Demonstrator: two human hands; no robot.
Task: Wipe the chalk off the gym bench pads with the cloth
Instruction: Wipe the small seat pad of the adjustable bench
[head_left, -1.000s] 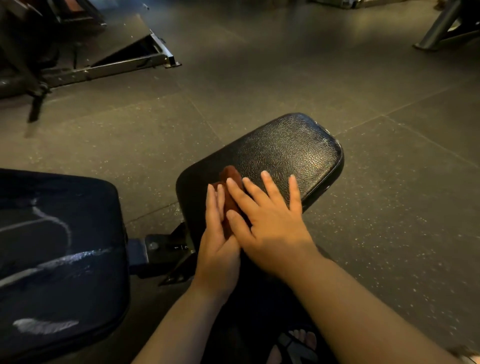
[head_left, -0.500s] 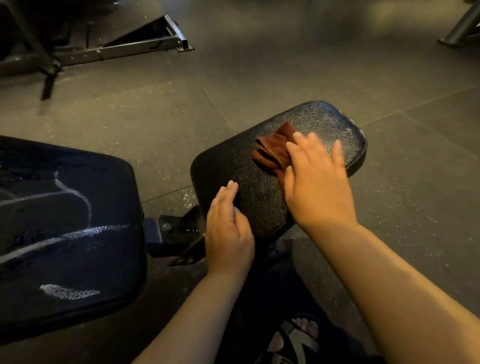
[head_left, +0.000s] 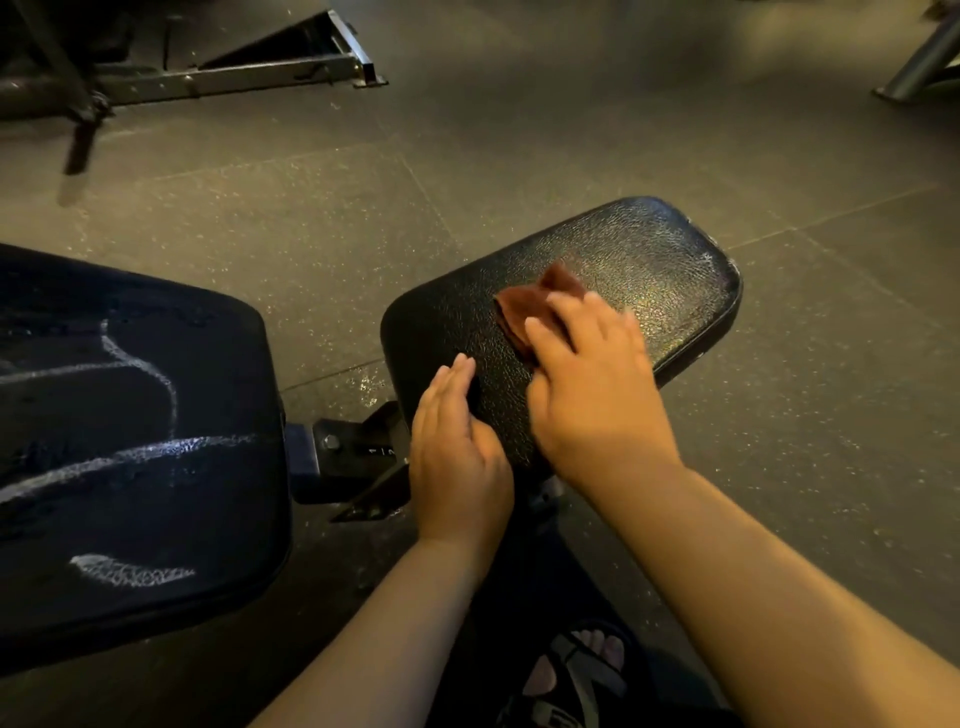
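Observation:
A small black seat pad (head_left: 649, 260) lies in the middle of the view with a textured, shiny surface. A crumpled brown cloth (head_left: 530, 304) sits on its centre. My right hand (head_left: 587, 384) presses flat on the cloth with straight fingers, slightly blurred. My left hand (head_left: 457, 447) rests flat on the pad's near left corner. At the left lies the larger black back pad (head_left: 135, 457), marked with white chalk streaks (head_left: 130, 571).
A metal bracket with a bolt (head_left: 353, 457) joins the two pads. Another machine's steel frame (head_left: 234, 78) stands on the speckled rubber floor (head_left: 831, 415) at top left. A metal leg (head_left: 919, 62) shows top right. My sandalled foot (head_left: 576, 670) is below.
My right hand slid the cloth from the near end of the seat pad out toward its middle. My left hand came off the cloth and stayed at the pad's near corner.

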